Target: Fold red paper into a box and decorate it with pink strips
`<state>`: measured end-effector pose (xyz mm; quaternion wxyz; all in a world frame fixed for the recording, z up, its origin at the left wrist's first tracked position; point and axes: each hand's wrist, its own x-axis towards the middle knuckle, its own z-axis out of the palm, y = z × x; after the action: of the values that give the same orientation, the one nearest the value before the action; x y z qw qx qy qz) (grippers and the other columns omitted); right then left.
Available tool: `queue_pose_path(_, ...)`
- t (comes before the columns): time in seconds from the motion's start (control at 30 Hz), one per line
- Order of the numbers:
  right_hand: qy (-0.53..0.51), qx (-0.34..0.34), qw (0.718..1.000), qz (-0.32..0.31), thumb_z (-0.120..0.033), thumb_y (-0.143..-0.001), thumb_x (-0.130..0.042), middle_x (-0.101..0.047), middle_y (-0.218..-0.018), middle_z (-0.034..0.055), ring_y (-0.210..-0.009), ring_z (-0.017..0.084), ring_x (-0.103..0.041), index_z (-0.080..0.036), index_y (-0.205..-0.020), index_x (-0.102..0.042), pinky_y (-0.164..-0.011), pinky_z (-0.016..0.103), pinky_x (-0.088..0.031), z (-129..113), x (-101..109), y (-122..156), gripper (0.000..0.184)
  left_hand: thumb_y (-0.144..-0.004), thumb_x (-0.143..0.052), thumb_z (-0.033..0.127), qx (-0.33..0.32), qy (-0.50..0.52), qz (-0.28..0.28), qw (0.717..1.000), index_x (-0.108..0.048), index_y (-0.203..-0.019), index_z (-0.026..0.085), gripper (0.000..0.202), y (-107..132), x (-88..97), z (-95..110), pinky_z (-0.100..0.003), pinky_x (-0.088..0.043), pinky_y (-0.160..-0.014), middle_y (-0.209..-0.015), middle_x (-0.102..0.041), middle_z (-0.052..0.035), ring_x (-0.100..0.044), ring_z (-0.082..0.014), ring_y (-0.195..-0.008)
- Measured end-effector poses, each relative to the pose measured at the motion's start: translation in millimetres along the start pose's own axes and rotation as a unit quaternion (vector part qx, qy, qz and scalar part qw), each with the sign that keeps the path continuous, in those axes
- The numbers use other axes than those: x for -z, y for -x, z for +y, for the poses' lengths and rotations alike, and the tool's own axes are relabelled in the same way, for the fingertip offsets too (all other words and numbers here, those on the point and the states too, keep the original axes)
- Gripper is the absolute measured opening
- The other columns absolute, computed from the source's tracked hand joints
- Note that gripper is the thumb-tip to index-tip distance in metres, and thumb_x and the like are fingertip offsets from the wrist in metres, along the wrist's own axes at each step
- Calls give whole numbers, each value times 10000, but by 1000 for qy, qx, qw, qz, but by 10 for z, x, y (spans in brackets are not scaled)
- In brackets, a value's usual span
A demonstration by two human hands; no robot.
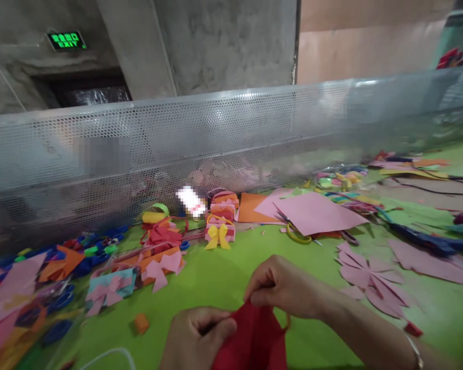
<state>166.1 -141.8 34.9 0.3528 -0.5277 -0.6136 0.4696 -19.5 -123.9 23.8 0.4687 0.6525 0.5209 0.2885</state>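
A folded piece of red paper (250, 339) is held up over the table's front edge, its lower part cut off by the frame. My left hand (198, 336) pinches its left side between thumb and fingers. At the top corner, my right hand (280, 285) is closed on the same paper with thumb and forefinger. Beyond my hands stands a small paper bag with a yellow bow (218, 236). A small orange block (141, 324) lies to the left of my left hand, and a pink paper flower shape (370, 277) lies to the right.
Yellow-handled scissors (299, 235) lie partly under pink paper sheets (318, 211). Farther right is a dark blue tool with a cable (420, 236). Bow-trimmed paper pieces (111, 290) and blue tape rings (57, 331) crowd the left. A perforated metal panel (224, 133) borders the green tabletop (200, 280).
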Motion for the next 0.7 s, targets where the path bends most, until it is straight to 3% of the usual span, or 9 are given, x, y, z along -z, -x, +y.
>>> queue_pose_path(0.1, -24, 1, 1000, -7, -106, -654, -590, -525, -477, -65, -426, 40, -353, -131, -890, -721, -418, 158, -279, 51, 19, -20, 271, -566, -692, 319, 20, 28, -16, 999, -719, -563, 166, 155, -29, 25, -14, -208, -388, -504, -540, -673, -23, -537, -131, -508)
queue_pose_path(0.17, -63, 13, 998, -3, -166, -703, -614, -523, -506, -68, -449, 50, -401, -139, -1059, -663, -449, 168, -326, 77, 31, -16, 361, -557, -712, 328, 29, 49, -23, 998, -714, -556, 153, 175, -49, 49, -18, -203, -376, -490, -525, -661, -21, -517, -118, -492)
queue_pose_path(0.23, -135, 31, 990, 4, -327, -782, -602, -620, -676, -9, -598, 86, -544, -148, -1146, -610, -599, 221, -443, 93, 81, -7, 406, -544, -737, 359, 21, 79, -1, 997, -707, -550, 146, 215, -73, 80, -33, -202, -378, -492, -516, -648, -16, -513, -113, -495)
queue_pose_path(0.3, -218, 46, 975, 2, -485, -826, -530, -661, -926, 80, -826, 144, -615, -146, -1173, -580, -792, 318, -470, 101, 162, -3, 488, -518, -764, 404, 14, 129, 46, 991, -712, -581, 147, 270, -105, 111, -71, -204, -400, -517, -546, -656, -17, -533, -119, -526)
queue_pose_path(0.43, -219, 58, 973, -41, -431, -708, -688, -613, -1133, 119, -1031, 195, -575, -172, -1204, -537, -887, 361, -443, 100, 243, -26, 579, -478, -791, 459, 20, 210, 83, 974, -722, -661, 147, 369, -180, 147, -190, -209, -432, -548, -628, -680, -33, -554, -122, -572)
queue_pose_path(0.53, -138, 57, 988, -33, -336, -645, -720, -663, -879, 40, -793, 146, -593, -151, -980, -654, -689, 268, -465, 105, 138, -68, 389, -493, -781, 484, 15, 197, 64, 978, -713, -666, 146, 386, -207, 135, -226, -214, -445, -567, -635, -672, -29, -552, -116, -571)
queue_pose_path(0.6, -98, 50, 994, 8, -291, -662, -669, -570, -584, -29, -551, 81, -482, -126, -691, -668, -517, 205, -365, 127, 35, -98, 168, -506, -770, 502, 6, 187, 31, 982, -710, -703, 149, 409, -193, 112, -195, -234, -465, -614, -690, -684, -40, -577, -133, -616)
queue_pose_path(0.63, -89, 39, 995, 25, -261, -659, -649, -495, -493, -53, -485, 59, -407, -121, -591, -642, -468, 195, -299, 142, -10, -111, 155, -513, -762, 513, 1, 187, 6, 982, -710, -734, 149, 429, -179, 100, -169, -250, -476, -651, -726, -693, -49, -593, -148, -651)
queue_pose_path(0.7, -98, 11, 994, 44, -201, -622, -635, -428, -435, -72, -439, 41, -329, -115, -534, -629, -432, 192, -224, 174, -80, -130, 123, -536, -742, 534, 0, 182, -60, 982, -711, -808, 148, 473, -148, 82, -123, -283, -486, -717, -791, -706, -67, -620, -187, -730)
